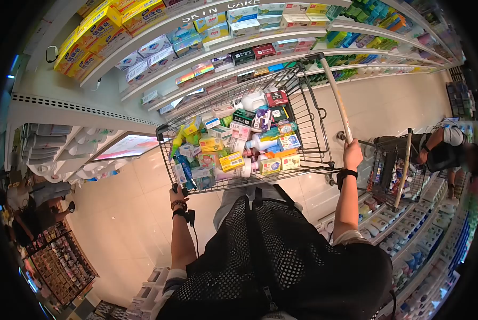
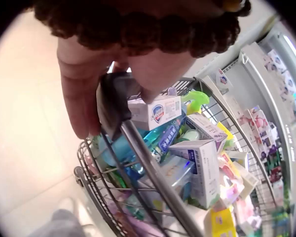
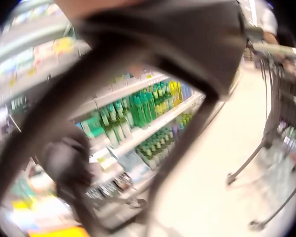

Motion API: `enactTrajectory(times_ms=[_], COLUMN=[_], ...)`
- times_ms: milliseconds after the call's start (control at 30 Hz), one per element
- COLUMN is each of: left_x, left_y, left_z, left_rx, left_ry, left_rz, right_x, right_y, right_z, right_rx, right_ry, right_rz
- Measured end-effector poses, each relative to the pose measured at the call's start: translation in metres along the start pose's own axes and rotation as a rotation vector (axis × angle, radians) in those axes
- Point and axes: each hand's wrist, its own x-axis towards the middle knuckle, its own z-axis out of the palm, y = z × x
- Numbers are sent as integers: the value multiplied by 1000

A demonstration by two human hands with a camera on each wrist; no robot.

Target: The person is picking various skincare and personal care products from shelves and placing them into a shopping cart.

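1. Shopping cart (image 1: 312, 125): positioned beside stocked shelves (image 1: 271, 38); its basket is filled with boxes and bottles.
2. Left hand (image 1: 177, 194): curled round the black corner cap (image 2: 117, 94) of the cart, fingers and thumb on opposite sides.
3. Right hand (image 1: 352, 155): wrapped round the pale handle (image 1: 336, 93) near one end.
4. Second cart (image 1: 403, 169): located beyond the right hand; another person (image 1: 444, 143) is seen beside it.

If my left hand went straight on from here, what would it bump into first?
Probably the white box with the blue logo, just inside the shopping cart, though depth beyond your left hand is unclear.
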Motion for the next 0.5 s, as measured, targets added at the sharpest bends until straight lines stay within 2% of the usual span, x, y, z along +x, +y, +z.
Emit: enactTrajectory(times_ms=[33, 167, 300, 433, 500], left_x=[-3, -12, -15, -15, -21], left_y=[4, 16, 4, -7, -12], left_z=[3, 11, 28, 48, 68], left_rx=[84, 263, 211, 210, 199], left_ry=[69, 49, 42, -27, 1], left_rz=[-6, -5, -2, 4, 19], right_x=[2, 16, 37, 50, 61], right_y=[-2, -5, -4, 16, 29], right_z=[-3, -6, -13, -14, -13], right_rx=[-27, -25, -32, -26, -34], right_ry=[-34, -95, -113, -124, -122], right_rz=[13, 70, 54, 74, 70])
